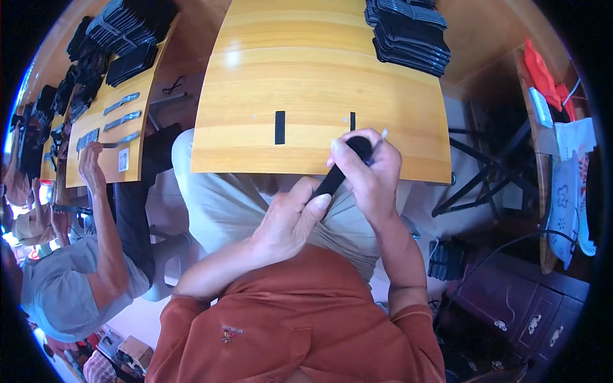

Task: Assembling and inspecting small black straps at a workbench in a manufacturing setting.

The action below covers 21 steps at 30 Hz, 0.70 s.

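A black fabric strap [332, 181] is stretched between my hands just past the table's near edge. My left hand [288, 218] pinches its lower end between thumb and fingers. The upper end curls into a round black coil [361, 148], and my right hand [373, 172] is closed around it. A small pale tip [384, 134] pokes up by the right fingers; I cannot make out what it is. On the wooden table [249, 83] beyond lie a short black strip [280, 127] and a narrower black strip [352, 120], partly hidden by my right hand.
Stacks of folded black fabric [412, 41] stand at the table's far right. At left, a co-worker's hand [93, 165] works at another table [134, 156] with dark straps [121, 120] and black stacks [131, 64]. A side shelf [543, 172] holding bags stands at right.
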Motion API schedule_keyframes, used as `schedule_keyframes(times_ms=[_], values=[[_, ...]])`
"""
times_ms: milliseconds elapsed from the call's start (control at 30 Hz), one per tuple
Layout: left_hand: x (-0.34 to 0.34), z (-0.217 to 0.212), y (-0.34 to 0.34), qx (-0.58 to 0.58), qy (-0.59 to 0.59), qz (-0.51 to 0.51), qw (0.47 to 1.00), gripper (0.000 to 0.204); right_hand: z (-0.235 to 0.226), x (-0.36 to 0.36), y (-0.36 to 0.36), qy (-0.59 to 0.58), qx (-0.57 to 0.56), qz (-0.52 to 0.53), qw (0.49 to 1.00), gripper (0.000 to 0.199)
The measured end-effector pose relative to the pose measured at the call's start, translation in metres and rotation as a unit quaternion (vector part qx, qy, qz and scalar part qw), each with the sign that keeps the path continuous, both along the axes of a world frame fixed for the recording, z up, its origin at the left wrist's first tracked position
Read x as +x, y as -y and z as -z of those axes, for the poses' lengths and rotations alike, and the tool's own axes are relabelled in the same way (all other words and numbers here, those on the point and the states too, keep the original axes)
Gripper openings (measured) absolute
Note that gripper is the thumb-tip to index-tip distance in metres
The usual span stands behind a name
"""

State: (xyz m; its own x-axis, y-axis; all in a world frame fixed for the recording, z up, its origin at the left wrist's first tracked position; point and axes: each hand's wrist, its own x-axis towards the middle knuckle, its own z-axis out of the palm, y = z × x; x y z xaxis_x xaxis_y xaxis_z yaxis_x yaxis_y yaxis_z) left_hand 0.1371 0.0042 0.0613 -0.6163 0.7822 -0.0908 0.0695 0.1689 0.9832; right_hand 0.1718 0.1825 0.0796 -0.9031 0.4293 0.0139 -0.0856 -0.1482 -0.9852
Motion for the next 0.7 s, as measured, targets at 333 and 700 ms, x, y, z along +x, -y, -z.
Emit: schedule_keyframes(times_ms=[333,700], values=[[-0.005,0.002,0.015,0.054,-0.094,0.013,0.994,0.024,-0.007,-0.009,-0.001,0.018,-0.226,-0.124,0.966,0.011],[-0.015,0.002,0.016,0.067,0.056,0.064,0.994,0.031,-0.014,-0.006,-0.006,0.023,-0.178,-0.130,0.975,0.029]])
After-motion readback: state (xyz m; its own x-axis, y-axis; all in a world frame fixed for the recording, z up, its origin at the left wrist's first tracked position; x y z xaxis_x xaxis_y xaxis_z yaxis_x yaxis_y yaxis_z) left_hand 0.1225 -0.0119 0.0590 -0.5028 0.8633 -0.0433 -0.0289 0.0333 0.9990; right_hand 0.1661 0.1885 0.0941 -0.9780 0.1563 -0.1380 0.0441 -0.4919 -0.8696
